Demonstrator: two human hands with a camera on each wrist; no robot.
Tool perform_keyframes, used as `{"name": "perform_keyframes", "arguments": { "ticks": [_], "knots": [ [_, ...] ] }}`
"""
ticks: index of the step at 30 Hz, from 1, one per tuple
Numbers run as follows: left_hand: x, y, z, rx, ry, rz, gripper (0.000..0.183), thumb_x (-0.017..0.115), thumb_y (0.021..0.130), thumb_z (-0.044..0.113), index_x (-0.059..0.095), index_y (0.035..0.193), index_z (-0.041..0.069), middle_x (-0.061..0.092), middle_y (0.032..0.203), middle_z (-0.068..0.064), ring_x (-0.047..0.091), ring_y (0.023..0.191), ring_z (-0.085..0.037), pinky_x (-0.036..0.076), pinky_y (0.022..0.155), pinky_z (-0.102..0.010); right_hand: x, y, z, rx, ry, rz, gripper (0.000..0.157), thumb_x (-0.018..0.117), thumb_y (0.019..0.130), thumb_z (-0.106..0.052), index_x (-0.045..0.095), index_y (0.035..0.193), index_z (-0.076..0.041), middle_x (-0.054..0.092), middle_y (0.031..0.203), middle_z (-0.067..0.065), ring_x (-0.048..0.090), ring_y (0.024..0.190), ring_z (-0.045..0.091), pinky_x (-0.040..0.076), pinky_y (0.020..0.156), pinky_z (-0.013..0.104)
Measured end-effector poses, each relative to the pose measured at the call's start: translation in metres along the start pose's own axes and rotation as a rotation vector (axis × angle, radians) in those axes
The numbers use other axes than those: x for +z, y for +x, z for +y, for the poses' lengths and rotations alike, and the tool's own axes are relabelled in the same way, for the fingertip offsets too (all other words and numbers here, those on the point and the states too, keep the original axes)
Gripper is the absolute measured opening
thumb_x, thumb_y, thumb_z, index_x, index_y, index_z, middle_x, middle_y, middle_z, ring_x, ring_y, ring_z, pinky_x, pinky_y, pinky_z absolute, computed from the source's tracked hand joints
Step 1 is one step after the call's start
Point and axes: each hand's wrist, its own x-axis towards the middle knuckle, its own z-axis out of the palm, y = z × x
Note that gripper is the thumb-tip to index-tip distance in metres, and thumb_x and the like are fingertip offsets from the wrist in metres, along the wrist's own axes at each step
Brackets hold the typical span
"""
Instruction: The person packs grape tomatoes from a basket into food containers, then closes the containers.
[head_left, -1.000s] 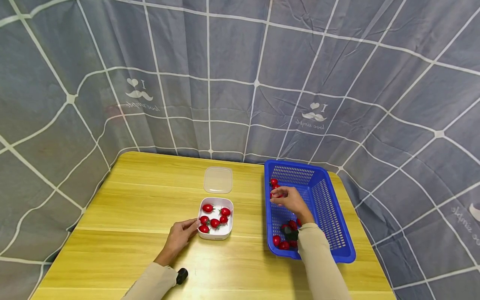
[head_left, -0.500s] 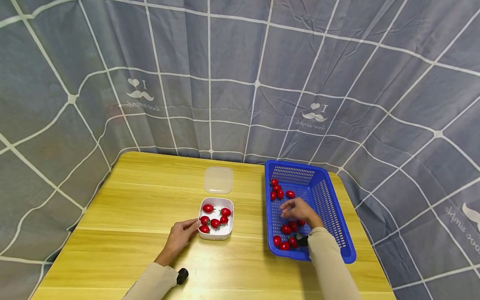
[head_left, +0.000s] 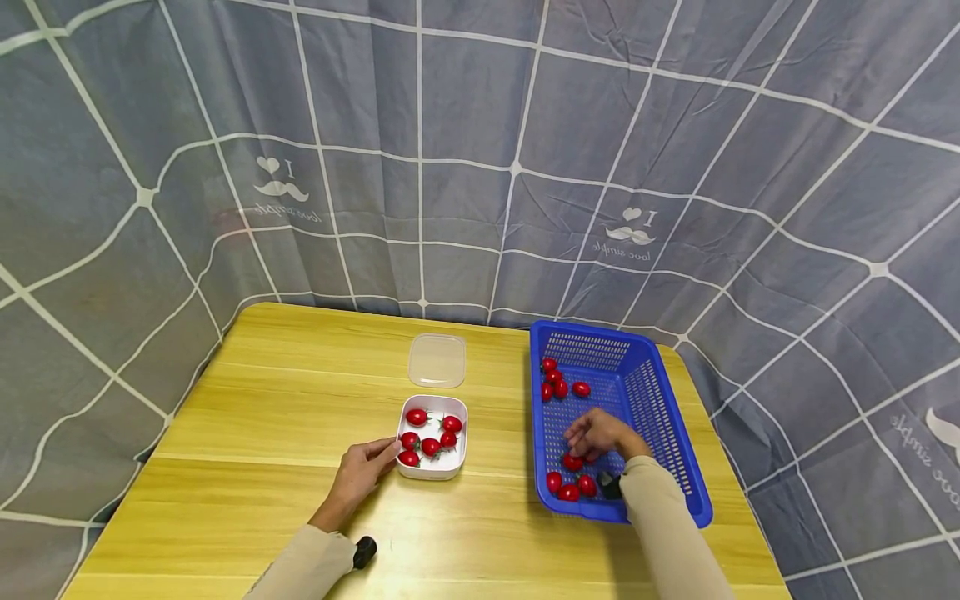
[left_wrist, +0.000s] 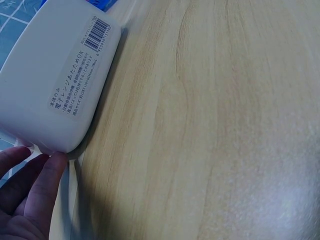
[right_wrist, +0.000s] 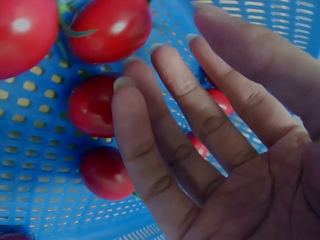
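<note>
Fingers (right_wrist: pixel 140 145) of the right hand (head_left: pixel 600 434) loose, a bit bent and spread apart, with no hold on anything. Red tomatoes (right_wrist: pixel 95 105) right by the tips; cannot tell if touching. All this low inside the blue basket (head_left: pixel 648 400), in its near half, with one tomato close under the hand and three more by the near wall. At the far end, another small bunch by the left wall, and one tomato just beside it. Over at the white box (head_left: pixel 431 473), left hand (head_left: pixel 358 471) with fingertips touching the left side, close to the near corner; cannot tell if pinching the edge or just resting on it. In the box, six tomatoes, with some bare white floor showing. Just behind the box, a clear lid (head_left: pixel 437 360) lying flat. Under it all, a yellow wood table (head_left: pixel 285 417); behind, a gray cloth (head_left: pixel 465 100) with white lines. Looks like the picking step, with a reach in to get a tomato. For the next move, seems best to curl the fingers softly round just one, not squash it, and lift it clear of the others, with the box held still.
</note>
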Motion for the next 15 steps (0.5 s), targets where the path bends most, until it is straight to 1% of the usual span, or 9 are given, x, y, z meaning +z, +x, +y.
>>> {"name": "perform_keyframes", "arguments": {
  "ticks": [4,6,12,15],
  "knots": [
    [0.000,0.001,-0.001,0.005,-0.011,-0.003,0.039,0.059,0.097,0.019,0.060,0.124,-0.009,0.060,0.125,-0.023,0.062,0.109,-0.026,0.053,0.090,-0.025,0.002,0.002,0.002,0.008,-0.036,-0.036,0.033,0.068,0.072,0.014,0.062,0.105,0.018,0.070,0.084,0.013,0.062,0.067,0.011,0.060,0.061,0.035],
    [0.000,0.001,-0.001,0.008,-0.018,-0.004,0.039,0.060,0.097,0.019,0.060,0.124,-0.010,0.060,0.125,-0.023,0.062,0.110,-0.026,0.053,0.090,-0.026,0.003,0.003,0.002,0.017,-0.050,-0.051,0.032,0.068,0.072,0.015,0.064,0.104,0.017,0.070,0.083,0.012,0.062,0.067,0.011,0.060,0.062,0.035],
    [0.000,0.002,-0.002,0.012,-0.021,-0.007,0.039,0.060,0.097,0.019,0.060,0.124,-0.010,0.060,0.126,-0.024,0.062,0.110,-0.025,0.053,0.090,-0.026,0.008,0.005,0.003,0.053,-0.069,-0.114,0.030,0.069,0.073,0.016,0.067,0.103,0.012,0.069,0.081,0.012,0.063,0.066,0.014,0.061,0.063,0.036],
    [0.000,0.002,-0.002,0.008,-0.021,-0.006,0.040,0.060,0.097,0.020,0.060,0.124,-0.010,0.059,0.127,-0.023,0.061,0.110,-0.024,0.053,0.091,-0.026,0.011,0.006,0.003,0.054,-0.071,-0.140,0.031,0.068,0.073,0.017,0.067,0.103,0.012,0.068,0.080,0.011,0.063,0.065,0.014,0.061,0.064,0.036]
  ]
}}
